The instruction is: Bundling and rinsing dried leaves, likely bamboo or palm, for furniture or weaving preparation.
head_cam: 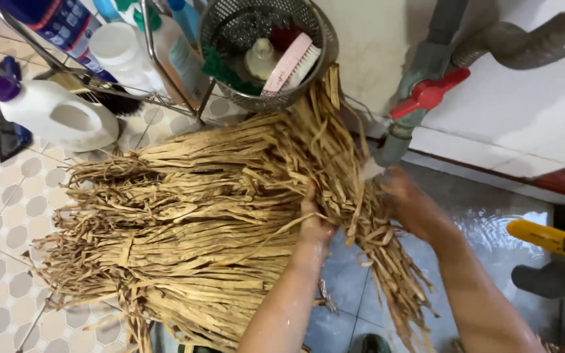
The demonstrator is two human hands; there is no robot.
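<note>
On the far left a white plastic jug (60, 116) with a purple cap lies tilted on the floor, and above it a wire rack (158, 78) holds smooth plastic bottles (120, 52), white, blue and green. Just right of the rack hangs a perforated metal basket (266, 49) with a pink scrub brush (290, 62) and a green scourer inside it.

Below all that, filling the middle, lies the big bundle of dried straw-coloured strips (191, 222): flat, papery, ribbon-like leaves, frayed and curling at the tips, fanned out toward the left and gathered narrow on the right. Its far end touches the bottom of the basket.

My left hand (314, 219) is pushed into the bundle where the strips narrow, fingers curled around a sheaf and mostly buried in it. My right hand (408, 202) is just beside it on the other side of the gathered part; strips hide the fingers, so I cannot tell whether it is clasped or spread. The loose wet-looking ends hang down between my forearms.

Right above my right hand stands a grey pipe with a red-handled valve (426, 91), and a ribbed grey hose (531, 39) runs off to the far right. Near the right edge lies a yellow plastic handle (550, 240).

The floor on the left is pale tile with grey hexagon patterns (1, 216); under my arms it is wet, glossy blue-grey tile (348, 281). The far wall is white.
</note>
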